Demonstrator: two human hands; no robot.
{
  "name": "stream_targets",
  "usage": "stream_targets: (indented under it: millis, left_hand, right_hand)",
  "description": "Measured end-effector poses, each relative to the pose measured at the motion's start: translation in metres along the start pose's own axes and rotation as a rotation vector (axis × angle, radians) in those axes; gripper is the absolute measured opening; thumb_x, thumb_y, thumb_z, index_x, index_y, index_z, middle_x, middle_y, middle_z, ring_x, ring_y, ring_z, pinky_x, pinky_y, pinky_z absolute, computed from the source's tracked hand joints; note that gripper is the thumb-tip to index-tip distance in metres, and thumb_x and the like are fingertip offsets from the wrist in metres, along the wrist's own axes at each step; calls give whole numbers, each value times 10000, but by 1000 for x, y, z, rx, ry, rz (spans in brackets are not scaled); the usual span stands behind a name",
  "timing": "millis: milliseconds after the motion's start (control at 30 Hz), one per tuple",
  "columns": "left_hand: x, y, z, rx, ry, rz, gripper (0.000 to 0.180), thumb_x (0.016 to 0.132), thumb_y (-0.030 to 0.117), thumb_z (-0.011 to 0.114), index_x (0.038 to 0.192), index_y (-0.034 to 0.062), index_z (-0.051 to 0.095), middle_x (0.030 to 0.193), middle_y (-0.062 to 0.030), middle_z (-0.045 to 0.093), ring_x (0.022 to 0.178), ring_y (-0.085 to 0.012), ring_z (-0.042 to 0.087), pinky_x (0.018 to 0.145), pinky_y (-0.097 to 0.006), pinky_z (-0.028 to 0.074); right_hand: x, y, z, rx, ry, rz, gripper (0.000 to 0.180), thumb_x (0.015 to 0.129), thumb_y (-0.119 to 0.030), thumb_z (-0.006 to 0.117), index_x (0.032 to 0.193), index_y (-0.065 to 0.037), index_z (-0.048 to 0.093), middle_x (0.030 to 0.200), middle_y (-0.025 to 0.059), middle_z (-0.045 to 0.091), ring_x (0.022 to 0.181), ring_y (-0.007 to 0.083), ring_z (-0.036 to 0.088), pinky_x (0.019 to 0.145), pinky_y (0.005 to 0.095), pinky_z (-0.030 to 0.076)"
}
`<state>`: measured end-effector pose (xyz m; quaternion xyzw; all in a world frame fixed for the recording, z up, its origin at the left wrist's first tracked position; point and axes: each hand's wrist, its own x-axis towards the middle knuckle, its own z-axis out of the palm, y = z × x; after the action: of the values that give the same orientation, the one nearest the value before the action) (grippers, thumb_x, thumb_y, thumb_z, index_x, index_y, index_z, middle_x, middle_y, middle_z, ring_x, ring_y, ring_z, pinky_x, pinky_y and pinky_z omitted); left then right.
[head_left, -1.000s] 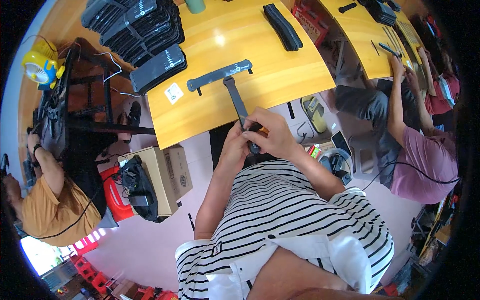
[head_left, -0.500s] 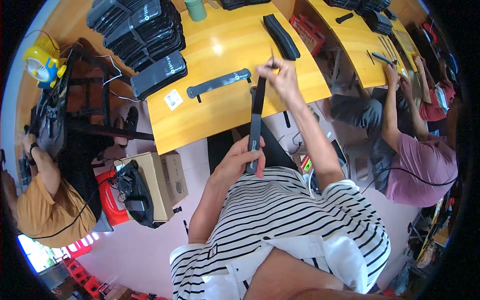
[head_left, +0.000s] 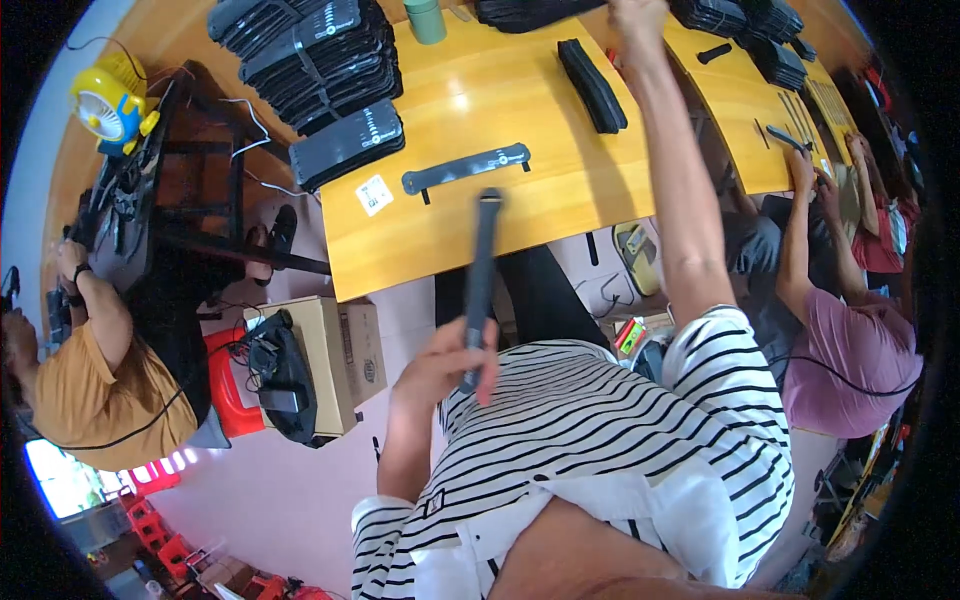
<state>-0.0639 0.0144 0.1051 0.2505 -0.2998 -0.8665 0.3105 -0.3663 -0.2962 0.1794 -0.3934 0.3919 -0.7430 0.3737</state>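
My left hand [head_left: 445, 362] is closed around the lower end of a long, narrow dark strip [head_left: 483, 265] with a rounded tip. The strip stands nearly upright in front of my striped shirt, off the table edge, and is a little blurred. My right hand [head_left: 638, 22] is stretched out to the far right of the table, beside a black pile [head_left: 530, 12] cut off by the top edge. Its fingers are blurred and partly out of view. On the table lies a flat dark strip with rounded ends [head_left: 465, 170], small black tabs showing under it.
Tall bundled stacks of black strips [head_left: 325, 70] stand at the back left, with a lower stack [head_left: 350, 145] before them. A black bundle [head_left: 592, 88], a green canister [head_left: 426, 20] and a white label [head_left: 374, 195] are on the table [head_left: 460, 105]. People sit on both sides.
My right hand has left the strip and reached to the far right of the table. My left hand has moved slightly left and down with the strip. The view has shifted a little.
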Motion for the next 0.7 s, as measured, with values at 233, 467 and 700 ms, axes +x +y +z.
stream_targets:
  millis: [233, 467, 700]
  left_hand:
    - [-7, 16, -69, 97, 783, 354, 274, 927, 234, 439, 912, -1, 580, 681, 1, 528, 595, -56, 476, 547, -225, 444]
    - [19, 28, -133, 472, 843, 259, 124, 852, 126, 563, 868, 5, 585, 601, 36, 496, 499, -36, 421, 460, -177, 339]
    - [30, 17, -140, 860, 1173, 291, 282, 724, 57, 688, 941, 0, 518, 534, -37, 524, 431, -104, 505, 377, -240, 389]
  right_hand:
    - [-64, -71, -4, -390, -179, -259, 96, 756, -82, 669, 742, -28, 591, 588, -10, 517, 507, 78, 470, 464, 204, 365]
    - [-126, -76, -38, -511, -281, -23, 117, 737, -157, 702, 791, -63, 660, 573, -31, 528, 444, 4, 373, 398, 160, 240]
    - [-167, -71, -68, -520, -284, 314, 129, 740, -160, 695, 803, -55, 650, 579, -35, 531, 429, -10, 350, 379, 166, 214]
